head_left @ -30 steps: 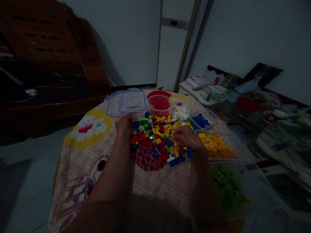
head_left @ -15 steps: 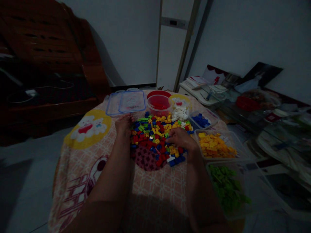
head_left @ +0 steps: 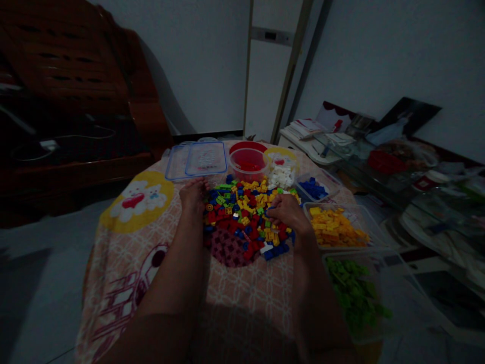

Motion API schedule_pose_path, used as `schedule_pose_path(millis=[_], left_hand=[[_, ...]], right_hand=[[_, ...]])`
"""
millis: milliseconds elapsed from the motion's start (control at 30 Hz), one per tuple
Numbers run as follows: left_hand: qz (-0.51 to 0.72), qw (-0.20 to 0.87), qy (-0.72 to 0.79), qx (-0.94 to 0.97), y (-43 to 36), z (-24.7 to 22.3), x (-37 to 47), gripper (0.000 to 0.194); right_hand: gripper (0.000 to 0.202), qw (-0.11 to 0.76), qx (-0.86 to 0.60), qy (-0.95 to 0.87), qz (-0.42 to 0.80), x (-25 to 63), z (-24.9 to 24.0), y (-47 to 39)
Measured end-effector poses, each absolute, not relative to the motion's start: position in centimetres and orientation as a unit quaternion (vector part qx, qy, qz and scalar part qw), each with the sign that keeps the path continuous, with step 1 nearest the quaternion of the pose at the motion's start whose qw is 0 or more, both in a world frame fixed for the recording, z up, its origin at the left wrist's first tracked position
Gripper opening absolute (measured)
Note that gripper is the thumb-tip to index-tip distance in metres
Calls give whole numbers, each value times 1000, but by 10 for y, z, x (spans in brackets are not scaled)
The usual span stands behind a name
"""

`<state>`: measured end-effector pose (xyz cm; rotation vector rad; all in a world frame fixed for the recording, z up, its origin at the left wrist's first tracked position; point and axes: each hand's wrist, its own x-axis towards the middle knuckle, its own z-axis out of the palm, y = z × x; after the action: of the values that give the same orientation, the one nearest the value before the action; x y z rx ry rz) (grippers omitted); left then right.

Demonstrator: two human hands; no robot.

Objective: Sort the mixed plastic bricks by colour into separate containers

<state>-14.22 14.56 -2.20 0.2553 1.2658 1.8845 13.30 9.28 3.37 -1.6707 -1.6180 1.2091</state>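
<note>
Mixed red, yellow, blue and green toy bricks (head_left: 242,207) lie in a loose pile on the patterned tablecloth (head_left: 242,298). At the pile's left edge rests my left hand (head_left: 194,194), its fingers slightly apart and nothing seen in them. My right hand (head_left: 285,210) is over the right side of the pile, fingers pinched on a small blue brick (head_left: 270,211). Right of it are tubs of yellow bricks (head_left: 337,227), green bricks (head_left: 354,290) and blue bricks (head_left: 312,188). White bricks (head_left: 281,177) are heaped behind the pile.
A clear round tub (head_left: 247,164) with red pieces stands behind the pile. Blue-rimmed lids (head_left: 197,159) lie at the back left. A cluttered glass table (head_left: 382,177) is on the right, a wooden bench (head_left: 147,121) on the left.
My right hand has moved slightly right and its fingers have drawn together, with a blue brick now showing at the fingertips. My left hand has stayed in place.
</note>
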Motion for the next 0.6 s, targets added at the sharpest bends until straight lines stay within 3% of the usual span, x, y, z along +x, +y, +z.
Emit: schedule_pose_path(millis=[300, 600], left_hand=[[750, 415, 504, 104, 147, -24, -143, 16], [752, 413, 506, 95, 144, -19, -141, 16]], right_hand=[[18, 336, -622, -603, 369, 143, 23, 104], [24, 404, -595, -533, 446, 140, 20, 104]])
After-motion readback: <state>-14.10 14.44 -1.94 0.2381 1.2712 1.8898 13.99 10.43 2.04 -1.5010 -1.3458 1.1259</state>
